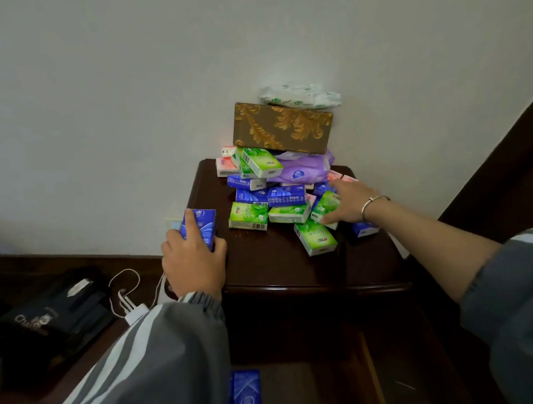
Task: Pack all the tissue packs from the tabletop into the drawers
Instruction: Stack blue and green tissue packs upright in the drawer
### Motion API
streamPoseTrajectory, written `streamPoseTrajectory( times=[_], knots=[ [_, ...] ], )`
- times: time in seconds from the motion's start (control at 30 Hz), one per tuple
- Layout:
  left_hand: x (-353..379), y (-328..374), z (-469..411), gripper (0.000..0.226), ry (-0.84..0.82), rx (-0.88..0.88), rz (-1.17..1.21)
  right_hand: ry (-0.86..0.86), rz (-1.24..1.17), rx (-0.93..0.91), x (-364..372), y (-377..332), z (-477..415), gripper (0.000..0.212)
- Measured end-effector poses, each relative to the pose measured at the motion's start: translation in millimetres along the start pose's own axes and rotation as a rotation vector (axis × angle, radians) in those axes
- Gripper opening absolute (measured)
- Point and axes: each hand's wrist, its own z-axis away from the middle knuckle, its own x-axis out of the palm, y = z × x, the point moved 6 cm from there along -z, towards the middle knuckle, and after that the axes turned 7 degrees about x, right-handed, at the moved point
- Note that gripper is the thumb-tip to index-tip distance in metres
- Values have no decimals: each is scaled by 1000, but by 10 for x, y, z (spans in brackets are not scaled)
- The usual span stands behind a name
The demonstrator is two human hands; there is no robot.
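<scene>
- Two hands busy at once, probably to clear the counter (pixel 262 264) faster.
- With the left hand (pixel 194 262), a firm grip round one blue tissue pack (pixel 199 227), held upright just beside the counter's left edge, likely on the way to the open drawer (pixel 301 387) below.
- With the right hand (pixel 349 206), only a flat touch, fingers relaxed, on a green tissue pack (pixel 326 206) at the right side of the pile (pixel 268 198); not yet closed round it.
- Already in the drawer: some blue packs (pixel 246 393), standing side by side, seemingly to save room.
- Remaining on the counter, against the wall: most of the pile, a gold tissue box (pixel 282 129) and a white soft pack (pixel 299 96) stacked above a purple soft pack (pixel 304 171); loose front packs best taken first, to avoid toppling.
</scene>
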Motion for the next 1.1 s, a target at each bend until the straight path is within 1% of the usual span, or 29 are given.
streamPoseTrajectory(
  times=[0.03, 0.07, 0.1, 0.13, 0.17, 0.2, 0.27, 0.33, 0.4, 0.5, 0.6, 0.67, 0.8, 0.87, 0.97, 1.03, 1.1],
  knots=[
    [5, -9, 4, 71, -4, 0, 0, 38, -22, -31, -52, -1, 14, 90],
    [8, -16, 8, 71, -6, 0, 3, 58, -94, -70, -112, 7, 38, 87],
    [10, -19, 8, 71, -7, 0, 5, 42, -205, -118, -156, 14, 76, 85],
    [13, -21, 9, 71, -9, -1, 1, -17, -317, -166, -164, 17, 125, 83],
    [17, -18, 9, 71, -10, -3, -5, -103, -369, -212, -139, -12, 198, 83],
    [18, -13, 5, 71, -9, -5, -11, -186, -328, -249, -83, -62, 265, 87],
    [19, -6, 3, 71, -1, 0, -5, -268, -104, -297, 90, -151, 324, 95],
    [16, -7, 8, 71, 16, 13, 1, -276, 56, -303, 207, -226, 327, 99],
    [24, -21, 13, 71, 21, 15, -2, -280, 123, -278, 240, -278, 296, 100],
    [31, -23, 7, 71, 19, 15, 0, -212, 235, -278, 300, -317, 271, 99],
    [34, -20, 1, 71, 24, 18, 5, -70, 251, -293, 350, -334, 298, 88],
    [39, -21, 7, 72, 30, 21, 6, 5, 217, -282, 348, -313, 337, 81],
    [10, -6, 31, 71, 39, 41, 21, 101, 142, -253, 284, -206, 607, 74],
    [-19, -6, 38, 71, 34, 42, 49, 192, -19, -215, 195, -99, 895, 74],
    [-81, 12, 85, 70, 50, 48, 147, 311, -354, -156, 135, 110, 1525, 78],
    [-140, -28, 101, 69, 74, 17, 334, 281, -471, -160, 296, 130, 1966, 78],
    [-252, -134, 125, 65, 124, -78, 646, 163, -497, -203, 645, 35, 2336, 76]
  ],
)
